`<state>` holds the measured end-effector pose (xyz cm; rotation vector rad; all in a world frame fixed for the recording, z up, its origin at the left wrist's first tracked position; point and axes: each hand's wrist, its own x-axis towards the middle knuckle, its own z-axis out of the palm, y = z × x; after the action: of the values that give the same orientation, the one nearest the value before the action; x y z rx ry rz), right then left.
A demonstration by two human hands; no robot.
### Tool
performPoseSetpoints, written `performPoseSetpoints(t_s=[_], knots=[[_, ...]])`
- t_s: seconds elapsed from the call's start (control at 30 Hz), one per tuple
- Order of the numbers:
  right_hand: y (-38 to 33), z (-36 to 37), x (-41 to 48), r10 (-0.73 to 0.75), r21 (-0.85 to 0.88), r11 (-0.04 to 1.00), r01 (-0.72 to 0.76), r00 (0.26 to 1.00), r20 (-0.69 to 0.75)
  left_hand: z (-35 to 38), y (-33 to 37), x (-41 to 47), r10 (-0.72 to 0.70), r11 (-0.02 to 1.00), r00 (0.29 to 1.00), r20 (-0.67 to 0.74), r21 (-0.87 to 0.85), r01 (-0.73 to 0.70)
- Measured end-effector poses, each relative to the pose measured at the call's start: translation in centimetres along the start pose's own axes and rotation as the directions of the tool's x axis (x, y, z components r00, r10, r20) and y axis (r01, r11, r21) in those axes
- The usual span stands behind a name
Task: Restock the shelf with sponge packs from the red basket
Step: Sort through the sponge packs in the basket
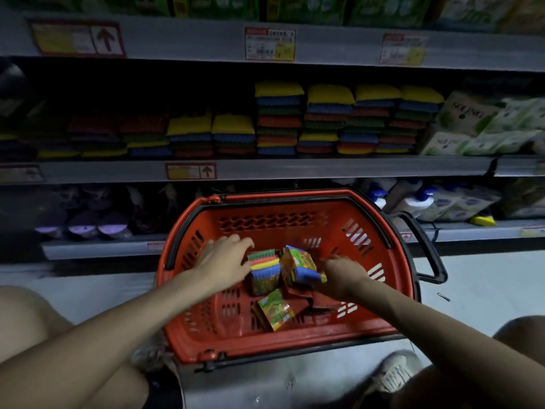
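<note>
The red basket (383, 231) sits on the floor in front of the shelf, with three sponge packs inside. My left hand (224, 258) grips a pack of coloured sponges (264, 271) standing on edge. Beside it my right hand (343, 276) holds a second pack (300, 265), tilted, with its blue sponge facing me. A third pack (275, 309) lies loose on the basket floor nearer to me. On the middle shelf (295, 169), stacks of sponge packs (318, 119) stand higher on the right than on the left.
White and green packages (477, 125) fill the shelf's right end. The lower shelf holds dark round items (85, 225) on the left and bottles (413, 199) on the right. The basket's black handle (424, 246) sticks out to the right. My knees and a shoe (395, 373) flank the basket.
</note>
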<state>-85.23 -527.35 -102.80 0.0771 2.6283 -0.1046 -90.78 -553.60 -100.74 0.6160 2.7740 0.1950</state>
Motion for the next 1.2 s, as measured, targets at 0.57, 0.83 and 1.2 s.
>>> performPoseSetpoints(t_s=[0.57,0.83,1.2], knots=[[1.9,3.3,-1.5,0.035,-0.145,0.989,-0.016,0.991,0.126,3.6,-6.1,-3.4,-0.09,0.787,0.944,0.318,0.603,-0.129],[0.0,3.5,-1.2,-0.023,-0.153,0.987,0.046,0.989,0.148,3.1,-8.0,-4.0,-0.116,0.764,0.944,0.309,0.635,-0.114],[-2.3,3.0,1.3,-0.033,-0.292,0.951,0.098,0.975,0.22,5.1,-6.0,-2.1,-0.098,0.784,0.957,0.272,0.614,-0.094]])
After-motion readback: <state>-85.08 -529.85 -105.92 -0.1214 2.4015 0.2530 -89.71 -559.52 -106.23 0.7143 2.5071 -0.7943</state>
